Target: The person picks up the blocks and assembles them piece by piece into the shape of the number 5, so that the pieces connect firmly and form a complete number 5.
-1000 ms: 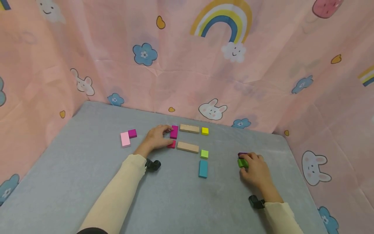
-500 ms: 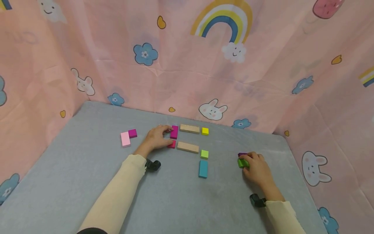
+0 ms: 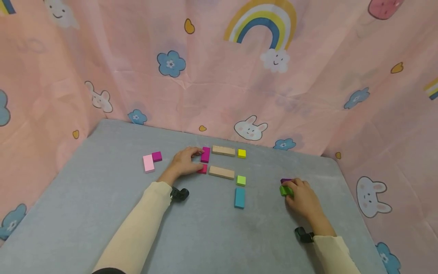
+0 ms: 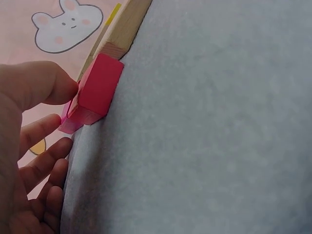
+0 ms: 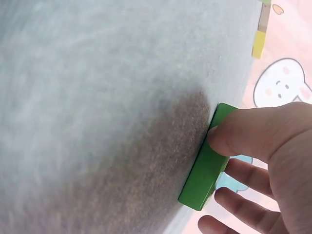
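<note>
On the grey surface, a pink rectangular block lies beside a small magenta block. The left hand, fingers loosely parted, touches a small red block with its thumb, index at a longer magenta block. Two bare-wood bars, a blue rectangular block, lime square block and yellow square block follow. The right hand pinches a green rectangular block beside a purple block.

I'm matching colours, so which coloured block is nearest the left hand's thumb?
The small red wooden block, close by the thumb of the left hand; the longer magenta rectangular block lies beyond, by the index finger.
</note>
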The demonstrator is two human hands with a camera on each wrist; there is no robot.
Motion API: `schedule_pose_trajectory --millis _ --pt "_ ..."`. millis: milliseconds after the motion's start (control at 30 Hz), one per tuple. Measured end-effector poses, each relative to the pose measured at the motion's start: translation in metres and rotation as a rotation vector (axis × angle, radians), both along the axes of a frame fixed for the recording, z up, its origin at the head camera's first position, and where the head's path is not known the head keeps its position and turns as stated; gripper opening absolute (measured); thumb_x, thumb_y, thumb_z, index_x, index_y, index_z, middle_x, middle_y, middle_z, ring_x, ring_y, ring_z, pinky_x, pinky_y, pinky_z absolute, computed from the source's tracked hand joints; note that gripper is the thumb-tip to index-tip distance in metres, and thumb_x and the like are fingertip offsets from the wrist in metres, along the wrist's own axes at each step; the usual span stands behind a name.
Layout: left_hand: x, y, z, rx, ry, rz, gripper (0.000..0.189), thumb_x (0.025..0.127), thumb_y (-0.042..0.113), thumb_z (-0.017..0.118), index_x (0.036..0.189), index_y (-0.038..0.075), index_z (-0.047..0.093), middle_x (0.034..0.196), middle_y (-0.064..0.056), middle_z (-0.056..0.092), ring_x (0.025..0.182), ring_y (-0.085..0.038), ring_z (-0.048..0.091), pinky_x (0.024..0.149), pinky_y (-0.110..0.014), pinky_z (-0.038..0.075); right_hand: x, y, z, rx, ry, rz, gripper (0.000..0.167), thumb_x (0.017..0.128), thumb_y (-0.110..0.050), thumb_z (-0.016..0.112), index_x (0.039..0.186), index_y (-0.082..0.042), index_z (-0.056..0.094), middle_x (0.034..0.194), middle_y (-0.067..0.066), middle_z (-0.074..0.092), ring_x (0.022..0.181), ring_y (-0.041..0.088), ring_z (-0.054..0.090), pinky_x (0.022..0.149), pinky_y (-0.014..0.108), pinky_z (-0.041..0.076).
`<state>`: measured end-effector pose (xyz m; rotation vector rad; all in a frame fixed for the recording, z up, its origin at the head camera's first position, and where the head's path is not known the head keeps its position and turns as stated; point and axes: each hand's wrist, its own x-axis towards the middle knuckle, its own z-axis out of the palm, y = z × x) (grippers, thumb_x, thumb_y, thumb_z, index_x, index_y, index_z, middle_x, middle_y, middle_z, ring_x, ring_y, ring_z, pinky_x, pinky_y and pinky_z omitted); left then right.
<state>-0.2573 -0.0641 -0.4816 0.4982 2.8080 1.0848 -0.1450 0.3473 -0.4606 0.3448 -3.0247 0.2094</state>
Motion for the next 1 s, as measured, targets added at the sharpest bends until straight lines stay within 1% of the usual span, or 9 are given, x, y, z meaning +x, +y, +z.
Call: schedule_pose_trajectory --millis 267,433,567,667,800,1000 --pt "0.002 -0.001 0.002 0.014 -0.039 -0.002 0.055 0.080 0.033 0.071 0.131 0.017 0.057 0.127 -0.004 0.060 0.116 -0.023 0.056 0.101 -0.044 0.042 0.003 0.000 0.001 -0.041 -0.009 -0.004 0.036 0.077 -0.005 0.070 0.112 -0.004 0.063 0.110 0.022 0.060 0.094 0.037 0.055 0.079 0.054 0.048" --pt "0.001 -0.002 0.001 0.006 -0.030 -0.009 0.055 0.081 0.033 0.071 0.132 0.018 0.056 0.128 -0.004 0.059 0.116 -0.023 0.056 0.101 -0.044 0.042 0.004 0.001 0.000 -0.043 0.000 0.015 0.038 0.077 -0.007 0.071 0.114 -0.004 0.063 0.109 0.021 0.061 0.091 0.036 0.057 0.076 0.053 0.048" --pt "0.000 -0.002 0.000 0.017 -0.030 -0.010 0.056 0.080 0.033 0.071 0.132 0.017 0.057 0.127 -0.004 0.060 0.117 -0.023 0.056 0.101 -0.043 0.043 0.006 -0.001 0.000 -0.055 0.009 0.031 0.039 0.077 -0.009 0.072 0.115 -0.004 0.063 0.108 0.020 0.062 0.089 0.034 0.058 0.077 0.052 0.048" --pt "0.000 -0.002 0.000 0.023 -0.034 -0.008 0.056 0.080 0.032 0.072 0.132 0.017 0.057 0.127 -0.004 0.060 0.116 -0.023 0.056 0.101 -0.042 0.043 0.007 -0.004 0.002 -0.060 0.001 0.030 0.040 0.078 -0.010 0.072 0.116 -0.005 0.063 0.109 0.020 0.062 0.090 0.033 0.057 0.078 0.051 0.049" --pt "-0.001 -0.001 -0.001 0.024 -0.039 -0.001 0.055 0.080 0.032 0.072 0.131 0.018 0.057 0.126 -0.004 0.060 0.116 -0.022 0.056 0.100 -0.041 0.043 0.008 -0.009 0.004 -0.061 -0.017 0.025 0.041 0.078 -0.011 0.072 0.117 -0.005 0.063 0.109 0.020 0.063 0.088 0.031 0.056 0.075 0.049 0.048" --pt "-0.001 -0.002 -0.002 0.026 -0.049 0.009 0.055 0.080 0.032 0.072 0.131 0.019 0.057 0.126 -0.003 0.060 0.116 -0.022 0.056 0.100 -0.041 0.043 0.010 -0.019 0.004 -0.083 0.021 0.051 0.041 0.078 -0.014 0.074 0.117 -0.008 0.064 0.109 0.017 0.064 0.087 0.028 0.058 0.074 0.046 0.048"
